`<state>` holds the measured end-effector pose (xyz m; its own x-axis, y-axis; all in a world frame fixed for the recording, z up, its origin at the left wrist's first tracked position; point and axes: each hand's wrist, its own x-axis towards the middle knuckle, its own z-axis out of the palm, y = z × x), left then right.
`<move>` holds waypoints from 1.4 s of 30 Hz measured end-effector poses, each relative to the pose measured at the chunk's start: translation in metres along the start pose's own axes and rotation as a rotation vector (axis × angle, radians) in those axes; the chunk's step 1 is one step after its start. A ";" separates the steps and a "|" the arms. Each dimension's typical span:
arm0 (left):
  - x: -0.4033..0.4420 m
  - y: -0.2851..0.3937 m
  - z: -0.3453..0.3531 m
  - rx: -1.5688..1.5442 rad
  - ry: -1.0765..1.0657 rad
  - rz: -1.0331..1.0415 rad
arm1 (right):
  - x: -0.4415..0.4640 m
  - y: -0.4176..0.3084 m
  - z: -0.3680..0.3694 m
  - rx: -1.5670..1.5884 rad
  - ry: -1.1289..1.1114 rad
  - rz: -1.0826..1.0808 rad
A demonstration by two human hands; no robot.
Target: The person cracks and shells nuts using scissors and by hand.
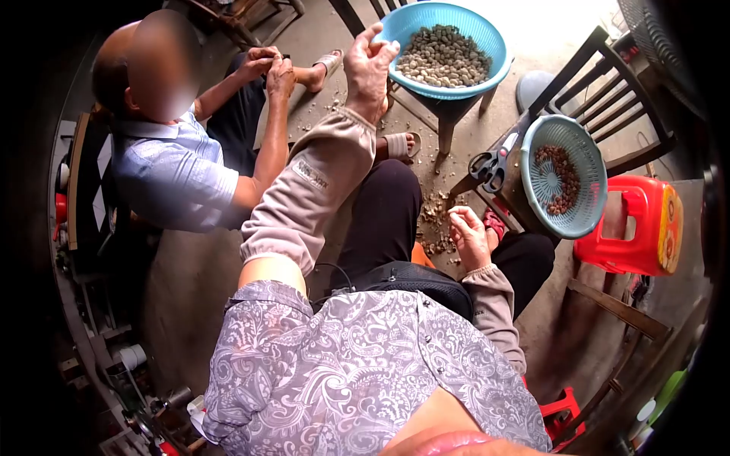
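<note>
My left hand is raised beside a light blue plastic basket, its fingers curled together. Anything between those fingertips is too small to make out. Inside the basket lie many grey-beige, shelled-looking nuts. Lower down, my right hand hovers above my lap with fingers pinched; what it holds, if anything, cannot be seen. Beyond it on the right, a blue-grey basket contains reddish-brown kernels. Scissors with dark handles rest next to that basket.
At my left sits another person, both hands together at a small dark thing. Broken shells litter the floor between my knees. Wooden chairs support the baskets. A red plastic stool stands at right.
</note>
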<state>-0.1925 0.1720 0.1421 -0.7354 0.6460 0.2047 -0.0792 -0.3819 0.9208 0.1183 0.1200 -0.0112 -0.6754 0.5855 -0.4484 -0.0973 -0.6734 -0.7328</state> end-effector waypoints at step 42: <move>-0.056 -0.051 -0.037 0.452 -0.322 -0.035 | 0.009 -0.001 0.015 -0.032 0.080 0.110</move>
<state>-0.1722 0.1308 0.0715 -0.4895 0.8494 0.1975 0.2493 -0.0807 0.9651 0.1011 0.1189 -0.0072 -0.6203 0.5441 -0.5650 -0.0019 -0.7213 -0.6926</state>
